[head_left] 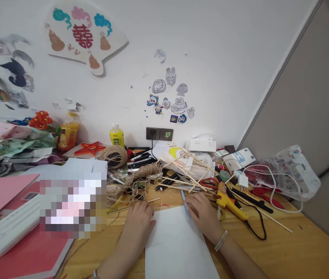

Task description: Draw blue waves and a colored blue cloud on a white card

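A white sheet of paper (176,242) lies on the wooden table in front of me. My left hand (138,219) rests at its upper left edge, palm down, with the fingers lightly bent and the thumb apart at the paper's edge. Nothing shows in that hand, though its underside is hidden. At the upper right of the sheet, my right hand (203,213) is closed around a slim light-blue pen (184,200). The pen tilts, its upper end pointing toward the wall, and its lower end reaches the paper near my fingers.
Thin wooden sticks (192,182), twine (144,170) and pens crowd the back. To the right, a yellow glue gun (231,207) with its black cord lies near my right hand, with a white charger (242,180) beyond. Red folders (33,252) and a blurred-out patch lie left.
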The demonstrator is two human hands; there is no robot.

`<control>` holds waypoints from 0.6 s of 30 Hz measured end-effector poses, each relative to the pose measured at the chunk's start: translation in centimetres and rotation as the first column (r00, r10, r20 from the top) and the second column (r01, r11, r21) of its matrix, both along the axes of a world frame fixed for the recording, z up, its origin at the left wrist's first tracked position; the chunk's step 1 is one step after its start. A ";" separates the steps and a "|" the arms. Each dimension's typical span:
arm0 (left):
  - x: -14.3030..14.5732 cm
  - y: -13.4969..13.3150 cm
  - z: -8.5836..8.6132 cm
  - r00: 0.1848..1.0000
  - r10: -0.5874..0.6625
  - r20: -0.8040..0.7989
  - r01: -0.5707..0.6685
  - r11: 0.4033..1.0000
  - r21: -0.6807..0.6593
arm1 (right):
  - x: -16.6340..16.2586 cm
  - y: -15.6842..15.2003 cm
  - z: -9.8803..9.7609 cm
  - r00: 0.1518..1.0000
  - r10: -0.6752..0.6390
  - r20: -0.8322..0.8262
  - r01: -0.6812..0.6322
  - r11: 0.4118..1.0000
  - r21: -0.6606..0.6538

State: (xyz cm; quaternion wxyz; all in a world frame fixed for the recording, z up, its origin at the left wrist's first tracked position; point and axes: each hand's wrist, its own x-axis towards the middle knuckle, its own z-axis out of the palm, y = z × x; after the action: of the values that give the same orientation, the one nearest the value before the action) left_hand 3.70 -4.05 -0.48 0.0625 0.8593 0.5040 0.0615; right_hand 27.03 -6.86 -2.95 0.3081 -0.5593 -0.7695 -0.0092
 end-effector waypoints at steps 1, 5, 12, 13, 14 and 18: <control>0.0 0.0 -0.1 1.000 0.005 -0.001 -0.005 1.000 -0.008 | -0.4 -0.1 0.0 0.999 0.039 0.009 -0.038 0.999 -0.029; -0.1 0.5 -1.2 0.997 0.018 0.070 -0.015 0.999 -0.036 | -1.5 -0.4 0.1 0.989 0.143 0.032 -0.137 0.978 -0.157; 0.1 0.2 -0.9 0.951 -0.097 0.294 0.122 0.990 -0.068 | -1.2 -0.5 0.2 0.992 0.123 0.035 -0.110 0.960 -0.259; 0.1 -0.1 -0.5 0.914 -0.125 0.385 0.169 0.982 -0.080 | -1.1 -0.5 0.3 0.993 0.122 0.006 -0.117 0.963 -0.242; 0.1 -0.6 0.0 0.864 -0.141 0.483 0.213 0.972 -0.099 | -1.0 -0.5 0.4 0.990 0.136 -0.031 -0.140 0.965 -0.220; -0.2 -2.0 1.5 0.609 -0.109 0.786 0.480 0.839 -0.256 | -0.8 -0.8 1.1 0.901 0.344 -0.265 -0.383 0.917 -0.110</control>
State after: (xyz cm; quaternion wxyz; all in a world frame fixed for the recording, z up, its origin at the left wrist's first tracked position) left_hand 3.48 -6.01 1.05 0.4658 0.7916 0.2799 0.2793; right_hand 26.18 -7.64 -1.90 0.3495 -0.4252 -0.8158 0.1775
